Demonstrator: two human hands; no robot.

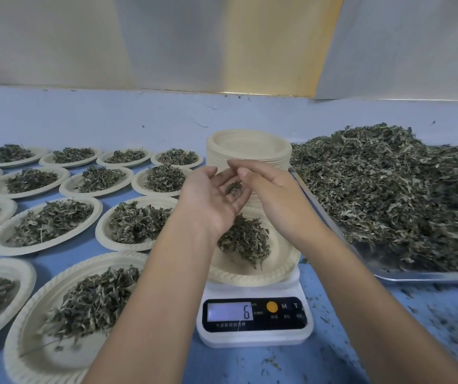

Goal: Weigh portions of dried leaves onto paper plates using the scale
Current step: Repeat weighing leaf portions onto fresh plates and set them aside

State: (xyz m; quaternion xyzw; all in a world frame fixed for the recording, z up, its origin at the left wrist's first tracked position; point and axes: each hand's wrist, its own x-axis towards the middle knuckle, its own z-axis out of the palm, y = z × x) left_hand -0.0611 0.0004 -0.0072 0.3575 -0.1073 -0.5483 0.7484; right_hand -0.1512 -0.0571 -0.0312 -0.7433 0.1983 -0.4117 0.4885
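A small clump of dried leaves [233,187] is carried in the left hand [214,200], which is held palm up with the fingers loosely cupped. The clump is laid across the fingers, and its long side is slanted from low left to high right. The right hand [269,195] is held just beside it, with the thumb and fingertips brought close together above the clump. It cannot be told whether any leaves are pinched by this hand.

Both hands are held over the paper plate [250,275] that is set on the scale [255,338]. A small heap of leaves [245,239] is seen in this plate, partly hidden by the left wrist. A thin stem can be seen at the heap's near edge, pointed toward the person. The scale is white, and its long side is run from near to far. Its screen [229,311] is at the near end, turned toward the person, and a 6 is shown on it.

Behind the hands, a tall stack of empty plates [250,145] is stood just past the scale. To the right, a metal tray [430,276] is filled with a big pile of loose leaves [388,195], and its left edge is slanted away just beside the scale. To the left, many filled plates [47,225] are laid in rows on the blue table [333,361], each with a heap of leaves in the middle. Small bits of leaf are scattered on the table in front of the tray.
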